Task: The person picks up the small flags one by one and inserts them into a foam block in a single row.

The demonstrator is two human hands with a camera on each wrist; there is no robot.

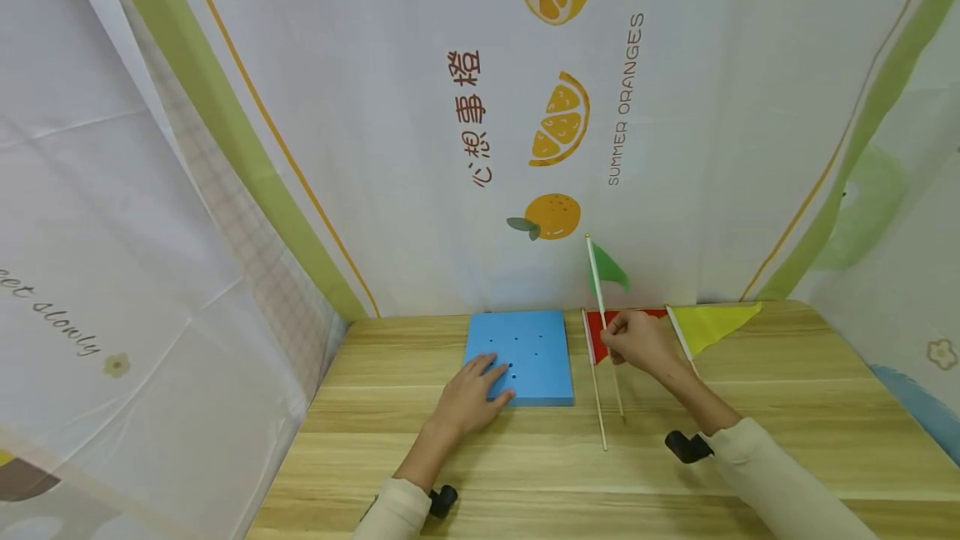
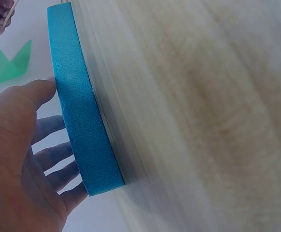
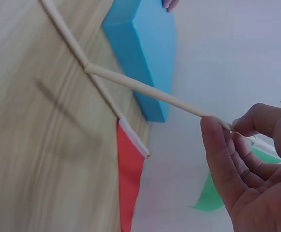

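A blue foam block [image 1: 551,373] with several small holes in its top lies on the table. My left hand [image 1: 471,397] rests on its near left part with the fingers spread; in the left wrist view the thumb touches the block's edge. My right hand [image 1: 637,342] pinches the wooden stick of a green flag [image 1: 609,267] between thumb and fingers, holding it nearly upright right of the block. In the right wrist view the stick's bare lower end points down over the table. A red flag [image 3: 130,174] lies beneath on its stick.
To the right of the red flag lies a yellow flag [image 1: 712,327], partly behind my right hand. The wooden table [image 1: 525,469] ends at a white curtain [image 1: 420,190] printed with oranges, and more cloth hangs at both sides.
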